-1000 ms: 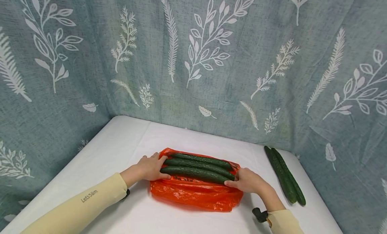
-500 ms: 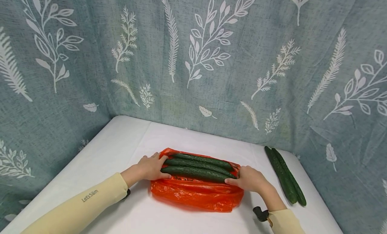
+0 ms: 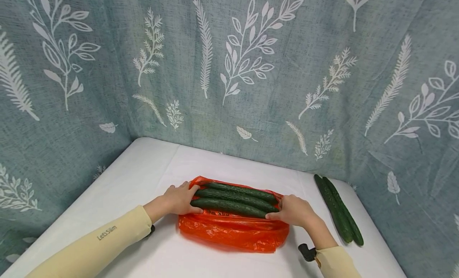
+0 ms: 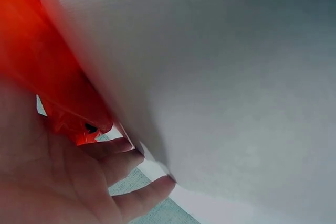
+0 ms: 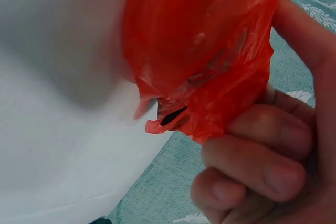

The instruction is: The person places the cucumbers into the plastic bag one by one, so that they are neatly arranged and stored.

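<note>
A red plastic bag (image 3: 233, 232) lies across the white table, with three long dark green cucumbers (image 3: 234, 196) side by side in its opening. My left hand (image 3: 179, 199) is at the bag's left end, thumb and index finger against the cucumber ends. In the left wrist view several fingers (image 4: 144, 195) stretch out fairly straight, tips on the table, beside the bag (image 4: 47, 61). My right hand (image 3: 295, 211) grips the bag's right end. The right wrist view shows curled fingers (image 5: 252, 166) holding the gathered bag (image 5: 205, 40). Its thumb lies near the front cucumber's tip.
Two more cucumbers (image 3: 337, 210) lie together near the right edge of the white table (image 3: 143, 174). A grey-green curtain (image 3: 201, 70) with white leaf prints stands behind and on both sides. A black wrist device (image 3: 307, 252) is on the right wrist.
The right hand shifts very slightly at the bag's right end. The left hand, the bag and the cucumbers look almost the same.
</note>
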Demonstrator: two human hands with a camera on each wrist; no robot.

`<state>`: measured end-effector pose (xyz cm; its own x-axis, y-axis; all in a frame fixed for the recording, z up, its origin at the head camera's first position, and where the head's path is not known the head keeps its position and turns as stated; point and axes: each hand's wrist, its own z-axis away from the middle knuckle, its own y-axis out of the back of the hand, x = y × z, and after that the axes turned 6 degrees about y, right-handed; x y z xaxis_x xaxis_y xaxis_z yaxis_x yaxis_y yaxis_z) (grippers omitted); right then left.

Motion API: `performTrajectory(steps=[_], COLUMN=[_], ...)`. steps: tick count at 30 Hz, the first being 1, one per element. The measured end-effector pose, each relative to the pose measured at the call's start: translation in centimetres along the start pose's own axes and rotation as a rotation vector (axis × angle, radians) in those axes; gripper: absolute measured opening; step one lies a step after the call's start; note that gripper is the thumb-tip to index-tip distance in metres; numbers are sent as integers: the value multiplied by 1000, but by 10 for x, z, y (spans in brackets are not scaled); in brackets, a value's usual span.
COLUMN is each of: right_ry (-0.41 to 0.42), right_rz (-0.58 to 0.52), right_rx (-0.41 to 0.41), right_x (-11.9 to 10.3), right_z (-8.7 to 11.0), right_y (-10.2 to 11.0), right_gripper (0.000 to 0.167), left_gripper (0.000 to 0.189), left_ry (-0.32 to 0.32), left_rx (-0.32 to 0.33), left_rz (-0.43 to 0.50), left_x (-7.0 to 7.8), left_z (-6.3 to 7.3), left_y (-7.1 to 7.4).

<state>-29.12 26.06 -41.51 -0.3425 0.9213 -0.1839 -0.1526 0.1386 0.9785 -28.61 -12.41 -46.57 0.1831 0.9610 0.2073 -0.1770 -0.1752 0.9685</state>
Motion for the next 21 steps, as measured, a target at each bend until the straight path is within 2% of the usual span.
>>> performTrajectory(steps=[4,10,15,18,21], right_ry=[62,172,144,123,103], right_rz=[-90,-219,-332,-385,-419], right_rx=[3,30,78,148,220], right_x=[5,18,30,39,51], right_z=[0,6,10,12,16], right_y=[-1,-4,-8,-13,-16], right_gripper=[61,43,32,22,22], left_gripper=[93,94,95,95,93], left_ry=[2,3,1,1,-6], left_rx=[0,3,-7,-12,-9], left_rz=[-1,-8,5,12,18], left_x=[0,1,1,2,3], left_z=[1,2,1,3,5], left_y=[2,5,4,4,5])
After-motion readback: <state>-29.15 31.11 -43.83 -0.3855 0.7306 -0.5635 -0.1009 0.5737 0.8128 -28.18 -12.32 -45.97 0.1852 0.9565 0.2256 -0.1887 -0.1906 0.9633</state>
